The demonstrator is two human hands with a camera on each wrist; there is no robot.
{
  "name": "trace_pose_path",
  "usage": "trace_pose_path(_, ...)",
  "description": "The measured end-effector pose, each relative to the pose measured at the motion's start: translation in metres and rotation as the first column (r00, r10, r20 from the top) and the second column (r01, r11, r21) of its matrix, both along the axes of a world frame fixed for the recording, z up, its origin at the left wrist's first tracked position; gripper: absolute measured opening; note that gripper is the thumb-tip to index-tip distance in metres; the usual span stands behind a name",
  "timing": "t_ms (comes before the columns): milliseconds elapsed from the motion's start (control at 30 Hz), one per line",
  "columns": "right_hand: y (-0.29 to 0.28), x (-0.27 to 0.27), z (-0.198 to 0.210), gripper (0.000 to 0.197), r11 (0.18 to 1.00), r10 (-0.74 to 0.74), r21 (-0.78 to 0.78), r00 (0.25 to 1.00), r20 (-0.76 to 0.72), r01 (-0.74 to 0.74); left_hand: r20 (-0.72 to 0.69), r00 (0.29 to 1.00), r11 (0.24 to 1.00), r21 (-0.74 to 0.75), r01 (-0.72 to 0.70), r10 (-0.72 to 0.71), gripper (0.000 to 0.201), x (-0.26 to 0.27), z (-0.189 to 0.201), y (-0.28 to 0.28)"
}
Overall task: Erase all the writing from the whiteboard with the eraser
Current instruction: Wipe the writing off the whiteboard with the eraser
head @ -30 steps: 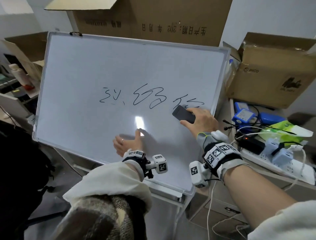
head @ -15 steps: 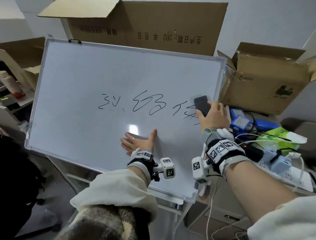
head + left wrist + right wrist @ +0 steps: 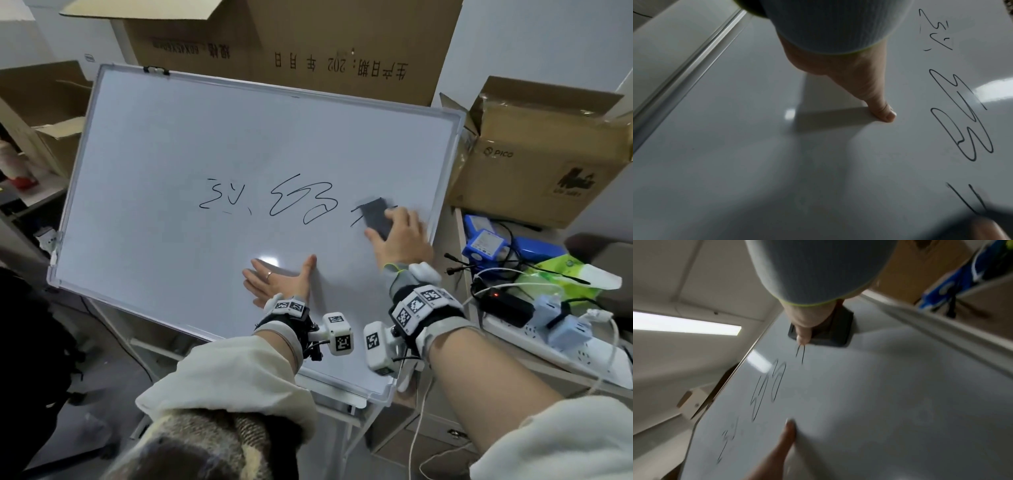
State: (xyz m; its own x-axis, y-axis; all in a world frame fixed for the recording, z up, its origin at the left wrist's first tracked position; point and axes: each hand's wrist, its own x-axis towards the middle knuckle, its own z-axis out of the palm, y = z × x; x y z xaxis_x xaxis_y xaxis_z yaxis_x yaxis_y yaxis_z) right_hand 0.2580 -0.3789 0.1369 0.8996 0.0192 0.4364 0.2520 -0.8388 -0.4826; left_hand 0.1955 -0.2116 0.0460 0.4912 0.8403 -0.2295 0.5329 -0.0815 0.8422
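A white whiteboard (image 3: 171, 154) leans tilted on a stand, with black handwriting (image 3: 270, 200) across its middle. My right hand (image 3: 399, 236) grips a dark grey eraser (image 3: 375, 216) and presses it on the rightmost character, which is partly covered and smeared. In the right wrist view the eraser (image 3: 830, 331) sits flat on the whiteboard (image 3: 879, 402) under my thumb, with two short strokes of the writing (image 3: 800, 353) showing just below it. My left hand (image 3: 277, 279) lies flat with fingers spread on the board below the writing. The left wrist view shows its thumb (image 3: 885, 113) touching the whiteboard (image 3: 756, 146).
Large cardboard boxes (image 3: 308, 44) stand behind the board, and another open box (image 3: 541, 154) sits at the right. A shelf at the right holds a power strip (image 3: 555, 346), chargers, cables and blue devices (image 3: 486, 243). More boxes stand at the left.
My right hand carried the eraser up to the right end of the writing and now back left onto the last character, part of which is gone. The left hand stays flat on the board.
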Motion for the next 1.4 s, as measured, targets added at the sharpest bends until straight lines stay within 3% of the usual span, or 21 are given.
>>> trace_pose_path(133,0.011,0.003,0.001,0.045,0.989,0.106,-0.099,0.994,-0.037,-0.109,0.045,0.998,0.999,-0.001,-0.039,0.039,0.138,0.000,-0.003,0.001)
trace_pose_path(300,-0.022,0.031,0.027,0.046,0.994,-0.089,0.073,0.996,0.031,0.086,0.053,0.998,0.999,-0.012,-0.043,0.044,0.139,0.001,-0.002,0.000)
trace_pose_path(500,0.045,0.005,0.000,0.044,0.979,0.170,-0.099,0.983,-0.064,-0.176,0.050,0.994,0.995,-0.028,-0.099,0.100,0.137,0.002,0.005,0.016)
trace_pose_path(633,0.023,0.024,0.020,0.045,0.999,0.007,0.044,1.000,-0.003,-0.007,0.093,0.971,0.975,-0.038,-0.217,0.219,0.128,-0.001,0.009,0.054)
trace_pose_path(767,0.015,0.028,0.024,0.046,0.983,-0.136,0.124,0.991,0.002,0.135,-0.002,0.993,0.993,-0.002,-0.118,0.118,0.131,-0.006,0.005,0.090)
trace_pose_path(867,0.047,0.014,0.011,0.047,0.993,-0.078,0.088,0.996,-0.044,0.081,-0.046,0.998,0.999,0.006,-0.050,0.050,0.126,-0.007,0.002,0.098)
trace_pose_path(1067,0.111,-0.010,-0.009,0.046,0.983,0.124,-0.126,0.988,-0.093,-0.136,-0.100,0.994,0.999,-0.011,-0.040,0.039,0.127,-0.008,0.010,0.110)
trace_pose_path(1133,0.114,-0.004,-0.002,0.045,0.994,0.079,-0.075,0.995,-0.063,-0.084,-0.068,0.993,0.996,-0.001,-0.094,0.094,0.124,-0.012,0.013,0.124)
trace_pose_path(1233,0.111,0.004,0.003,0.049,0.985,-0.118,0.125,0.993,-0.022,0.120,0.030,0.986,0.985,0.047,-0.165,0.163,0.123,-0.016,0.014,0.154)
trace_pose_path(1300,0.116,0.001,-0.002,0.051,0.968,-0.188,0.163,0.982,-0.018,0.189,0.008,0.993,0.991,0.058,-0.118,0.117,0.126,-0.013,0.018,0.169)
trace_pose_path(1400,0.136,-0.011,-0.012,0.051,0.988,-0.108,0.111,0.993,-0.044,0.112,-0.086,0.996,0.999,0.028,0.017,-0.014,0.130,-0.008,0.022,0.172)
